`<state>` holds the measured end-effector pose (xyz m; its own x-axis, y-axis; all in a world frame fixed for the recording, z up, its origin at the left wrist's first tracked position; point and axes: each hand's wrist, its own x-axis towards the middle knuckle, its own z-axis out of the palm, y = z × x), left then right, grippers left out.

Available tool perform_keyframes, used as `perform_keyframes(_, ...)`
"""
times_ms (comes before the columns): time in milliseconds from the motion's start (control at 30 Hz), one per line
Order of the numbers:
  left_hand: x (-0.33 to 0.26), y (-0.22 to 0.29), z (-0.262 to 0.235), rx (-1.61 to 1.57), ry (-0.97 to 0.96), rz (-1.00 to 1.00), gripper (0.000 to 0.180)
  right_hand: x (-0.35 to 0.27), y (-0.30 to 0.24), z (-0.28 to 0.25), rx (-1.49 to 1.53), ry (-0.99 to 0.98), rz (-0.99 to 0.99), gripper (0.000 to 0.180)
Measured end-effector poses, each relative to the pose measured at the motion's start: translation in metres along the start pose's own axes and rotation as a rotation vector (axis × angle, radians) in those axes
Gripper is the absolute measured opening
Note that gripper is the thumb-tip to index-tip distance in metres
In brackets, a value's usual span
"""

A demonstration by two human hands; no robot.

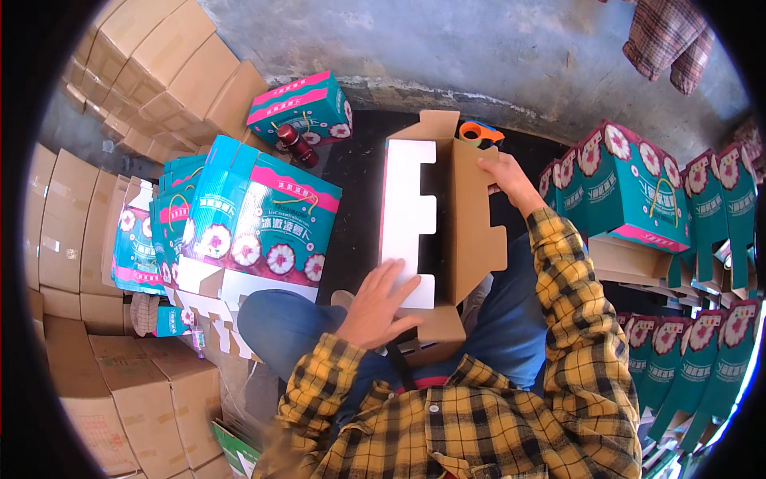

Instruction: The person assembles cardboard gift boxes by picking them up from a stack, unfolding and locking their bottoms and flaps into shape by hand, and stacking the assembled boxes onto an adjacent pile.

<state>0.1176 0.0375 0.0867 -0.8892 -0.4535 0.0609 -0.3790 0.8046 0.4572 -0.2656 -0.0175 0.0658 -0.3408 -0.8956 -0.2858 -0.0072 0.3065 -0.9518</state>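
Note:
Between my knees stands an opened cardboard carton (475, 215), brown inside, its end flaps folded outward. A white notched flap (400, 215) runs along its left side. My left hand (381, 302) lies on the lower end of that flap with its fingers spread. At the far right corner my right hand (511, 180) is closed over the edge of the brown side panel; the fingers behind the panel are partly hidden. Just beyond the carton rests an orange tape dispenser (480, 133).
Flat teal-and-pink printed cartons (263, 215) lean in a pile at my left. Brown boxes (152, 72) are stacked behind them. A dark red flask (297, 145) stands by a finished teal box (303, 108). Rows of teal cartons (650, 188) line the right side.

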Motion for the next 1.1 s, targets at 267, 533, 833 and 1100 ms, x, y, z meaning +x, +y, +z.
perform_keyframes(267,-0.019,0.016,0.032,0.016,0.155,-0.063,0.052,0.002,0.002,-0.006,-0.101,-0.089,0.011,0.032)
perform_keyframes(533,0.030,0.057,0.075,0.189,0.330,-0.123,0.057,-0.007,0.001,-0.004,-0.035,-0.069,0.003,0.031)
perform_keyframes(833,0.042,0.072,0.088,0.079,0.310,-0.260,0.066,-0.020,-0.004,0.012,0.002,-0.084,-0.068,0.057)
perform_keyframes(1100,-0.038,-0.004,0.036,-0.034,0.174,-0.201,0.048,-0.019,-0.016,-0.002,0.022,-0.073,-0.273,0.083)
